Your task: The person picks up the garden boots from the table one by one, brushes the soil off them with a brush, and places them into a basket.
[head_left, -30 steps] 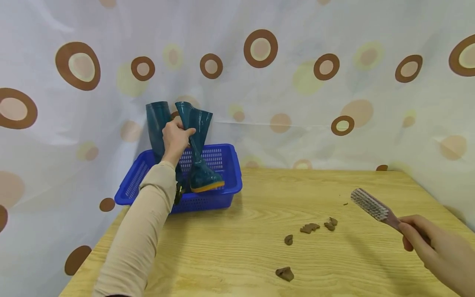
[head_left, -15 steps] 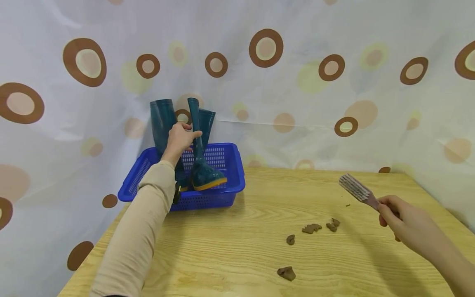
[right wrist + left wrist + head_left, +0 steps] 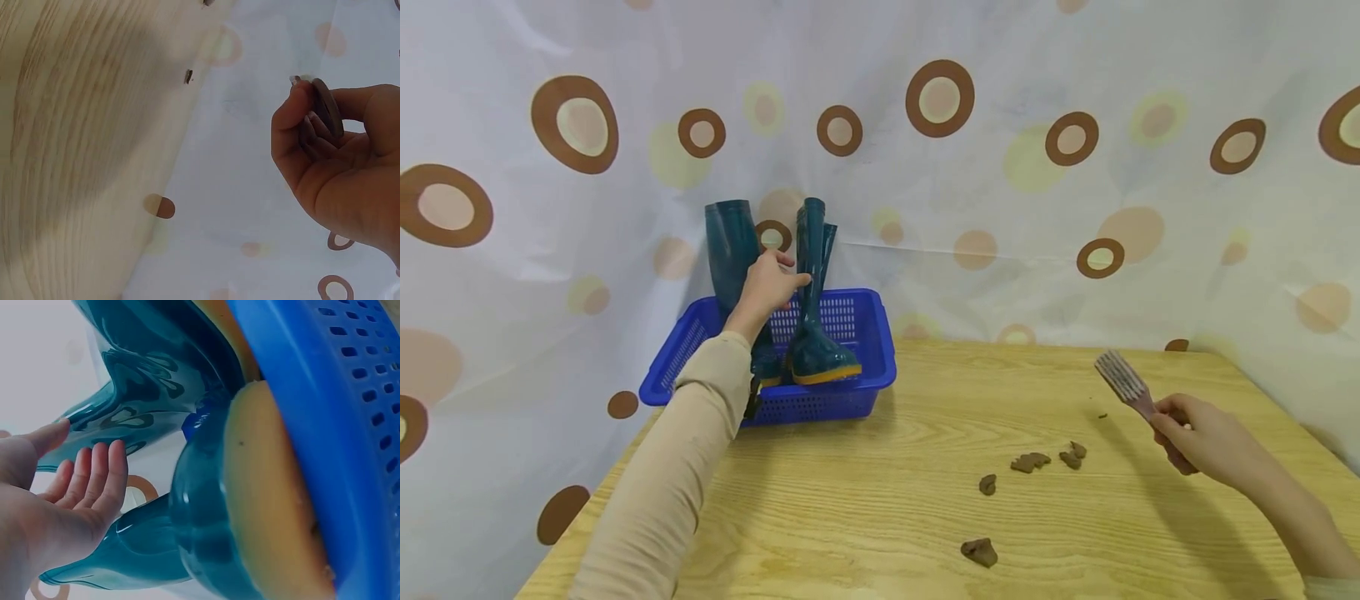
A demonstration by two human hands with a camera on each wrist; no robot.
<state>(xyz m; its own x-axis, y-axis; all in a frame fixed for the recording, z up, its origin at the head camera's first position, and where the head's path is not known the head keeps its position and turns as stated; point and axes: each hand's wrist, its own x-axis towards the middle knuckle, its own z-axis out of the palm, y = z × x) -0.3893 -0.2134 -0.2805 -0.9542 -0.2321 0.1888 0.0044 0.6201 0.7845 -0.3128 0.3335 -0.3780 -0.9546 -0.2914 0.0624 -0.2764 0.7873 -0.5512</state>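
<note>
Two dark teal rubber boots with yellow soles stand in a blue plastic basket [image 3: 880, 342] on the left of the table. My left hand [image 3: 769, 287] is between the left boot [image 3: 730, 250] and the right boot [image 3: 812, 333]. Its fingers are loosely extended in the left wrist view, and the thumb tip lies against or just before the right boot's creased shaft [image 3: 144, 381]; contact is hard to tell. On the right, my right hand [image 3: 1202, 437] grips the handle of a bristle brush [image 3: 1122, 379], raised above the table with its bristles facing up and left.
Several brown clumps lie on the wooden table [image 3: 850, 500], among them one near the front [image 3: 979, 552] and a flat one [image 3: 1030, 462] further back. A small dark crumb [image 3: 1102, 416] lies beneath the brush. A patterned sheet [image 3: 962, 192] hangs behind the table.
The right boot's shaft has swung right and stands more upright, and my left hand's fingers have come off it. My right hand has moved left and slightly up with the brush.
</note>
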